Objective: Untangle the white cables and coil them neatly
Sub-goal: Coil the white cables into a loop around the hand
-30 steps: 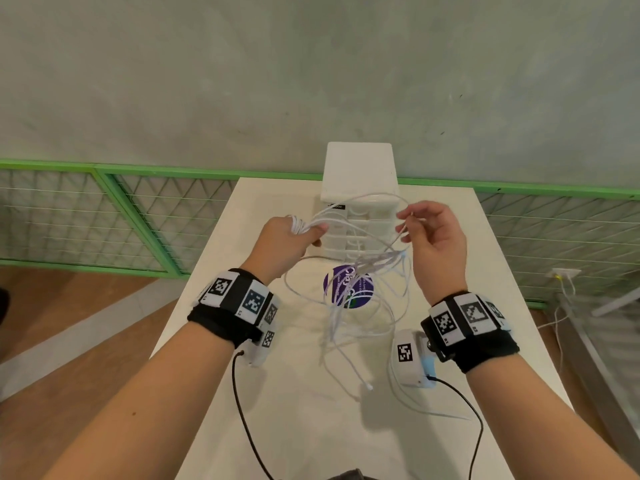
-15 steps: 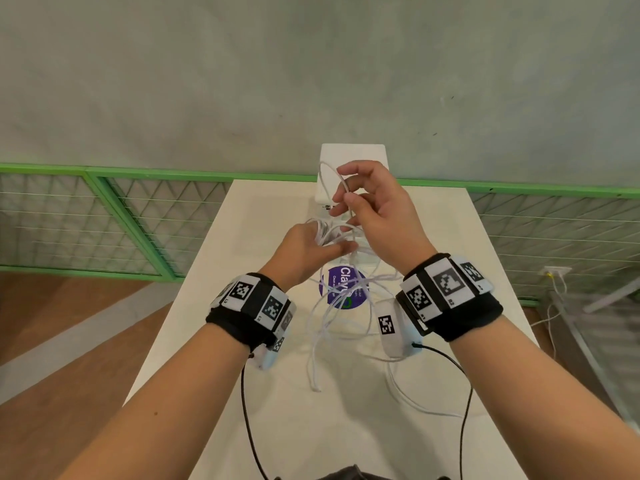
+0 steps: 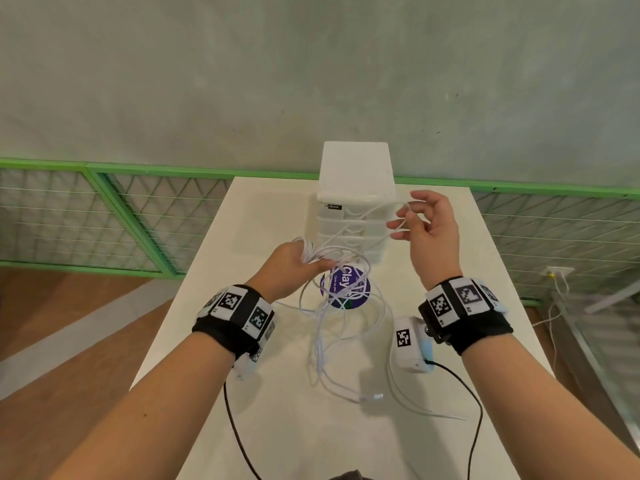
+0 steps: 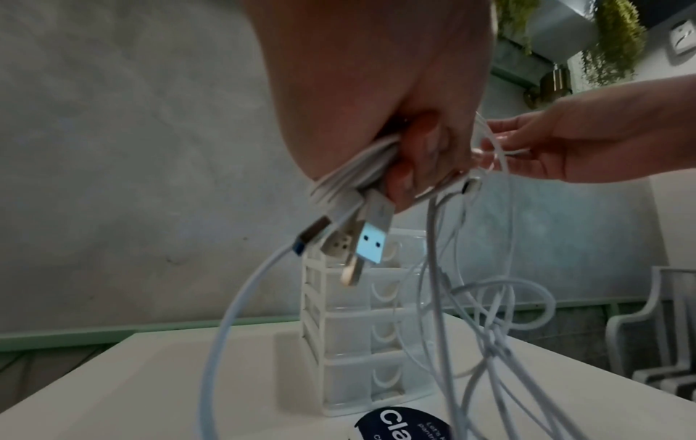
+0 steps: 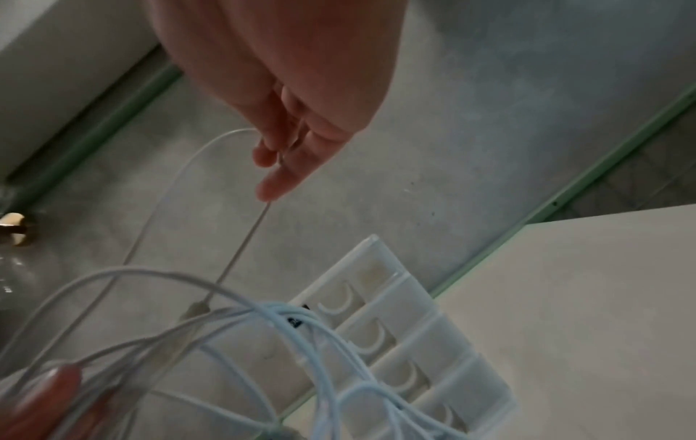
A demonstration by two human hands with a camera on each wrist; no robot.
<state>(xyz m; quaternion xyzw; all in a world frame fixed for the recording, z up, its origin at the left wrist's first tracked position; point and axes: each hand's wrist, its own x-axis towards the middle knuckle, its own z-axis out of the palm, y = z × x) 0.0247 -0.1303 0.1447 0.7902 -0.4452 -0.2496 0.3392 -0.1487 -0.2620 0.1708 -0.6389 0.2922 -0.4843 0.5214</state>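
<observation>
Several thin white cables (image 3: 341, 308) hang in a tangle above the white table (image 3: 277, 427), their loose ends trailing on it. My left hand (image 3: 294, 265) grips a bunch of strands with USB plugs (image 4: 371, 238) sticking out below its fingers. My right hand (image 3: 424, 223) is raised to the right and pinches one loop of cable (image 5: 241, 238) between thumb and fingers, drawn out from the bundle toward the drawer unit.
A small white drawer unit (image 3: 355, 195) stands at the table's far end, just behind the hands. A round purple sticker (image 3: 344, 287) lies under the cables. Black wrist-camera leads (image 3: 474, 410) run back over the table. Green mesh railing (image 3: 104, 216) and a concrete wall lie beyond.
My right hand has swung from above the left hand out to the right, pulling a loop of cable with it. The left hand has kept its grip on the bunch.
</observation>
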